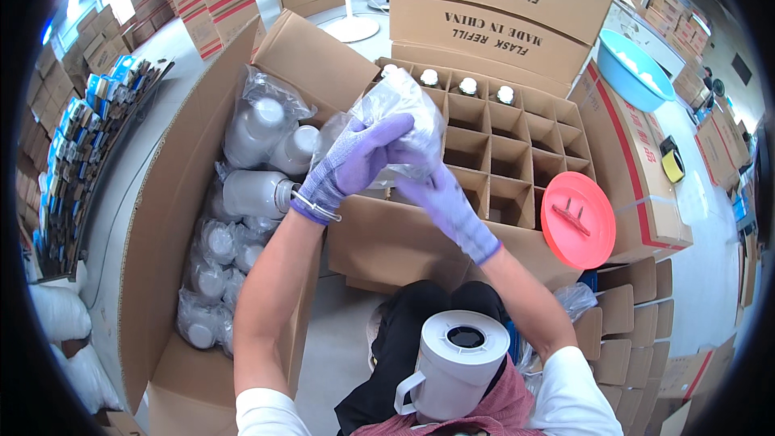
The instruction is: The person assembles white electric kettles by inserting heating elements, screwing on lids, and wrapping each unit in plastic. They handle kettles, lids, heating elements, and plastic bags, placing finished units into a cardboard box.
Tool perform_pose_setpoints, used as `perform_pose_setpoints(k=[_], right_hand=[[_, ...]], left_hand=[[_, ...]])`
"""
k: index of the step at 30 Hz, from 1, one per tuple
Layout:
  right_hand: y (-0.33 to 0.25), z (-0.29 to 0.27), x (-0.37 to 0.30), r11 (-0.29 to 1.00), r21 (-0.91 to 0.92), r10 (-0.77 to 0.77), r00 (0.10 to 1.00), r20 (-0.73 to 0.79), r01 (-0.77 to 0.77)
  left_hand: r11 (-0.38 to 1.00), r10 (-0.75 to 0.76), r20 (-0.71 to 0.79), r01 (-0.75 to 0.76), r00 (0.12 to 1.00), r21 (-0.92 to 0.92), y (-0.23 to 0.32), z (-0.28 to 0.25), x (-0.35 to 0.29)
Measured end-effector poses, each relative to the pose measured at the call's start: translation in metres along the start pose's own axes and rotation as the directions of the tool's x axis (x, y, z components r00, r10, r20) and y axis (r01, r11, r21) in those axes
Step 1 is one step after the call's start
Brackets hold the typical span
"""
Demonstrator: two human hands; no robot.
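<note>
Both my hands wear purple knit gloves. My left hand (367, 153) is closed on a crumpled clear plastic bag (412, 105), held above the near left part of a divided carton (517, 186). What the bag contains, if anything, I cannot make out. Just right of it and lower is my right hand (444, 206), its fingers smeared by motion against the bag's underside. In my lap stands a light grey jug (452, 379) with a side handle and a round dark opening on top. Several white-capped bottles (467, 86) fill the divided carton's far row.
An open carton (153, 250) at the left holds bagged whitish plastic containers (257, 193). A pink round tray (578, 220) with a small brown piece rests at the divided carton's right corner. Beyond are a blue basin (622, 81) and a yellow tape roll (673, 166). Cardboard dividers (617, 339) stand lower right.
</note>
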State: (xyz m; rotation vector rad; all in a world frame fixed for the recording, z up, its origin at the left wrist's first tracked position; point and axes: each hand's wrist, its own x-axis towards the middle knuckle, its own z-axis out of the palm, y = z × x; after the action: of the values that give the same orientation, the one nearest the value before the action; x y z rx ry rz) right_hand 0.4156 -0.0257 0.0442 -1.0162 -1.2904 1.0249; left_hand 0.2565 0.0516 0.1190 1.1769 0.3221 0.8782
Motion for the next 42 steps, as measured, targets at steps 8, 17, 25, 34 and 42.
perform_pose_setpoints(k=[8,17,25,34,42], right_hand=[[-0.028,-0.097,0.03,0.593,0.722,0.424,0.9,0.098,-0.358],[-0.033,-0.081,-0.022,0.995,0.083,0.049,0.999,-0.002,-0.049],[0.024,-0.114,-0.171,0.296,-0.955,-0.343,0.932,-0.116,-0.01],[-0.013,-0.031,-0.382,0.533,-0.837,-0.315,0.89,-0.33,-0.122],[0.043,-0.022,-0.418,0.247,-0.964,-0.13,0.982,-0.134,-0.098]], left_hand=[[0.911,-0.077,0.246,-0.033,0.966,0.412,-0.008,-0.034,-0.067],[0.954,0.036,-0.254,0.043,0.967,0.296,-0.123,0.049,-0.057],[0.98,-0.047,-0.241,0.091,0.969,0.174,-0.125,0.065,-0.159],[0.526,0.272,-0.171,0.003,0.947,0.85,-0.122,0.146,-0.317],[0.393,0.079,-0.047,0.012,0.996,0.919,-0.111,0.138,-0.33]])
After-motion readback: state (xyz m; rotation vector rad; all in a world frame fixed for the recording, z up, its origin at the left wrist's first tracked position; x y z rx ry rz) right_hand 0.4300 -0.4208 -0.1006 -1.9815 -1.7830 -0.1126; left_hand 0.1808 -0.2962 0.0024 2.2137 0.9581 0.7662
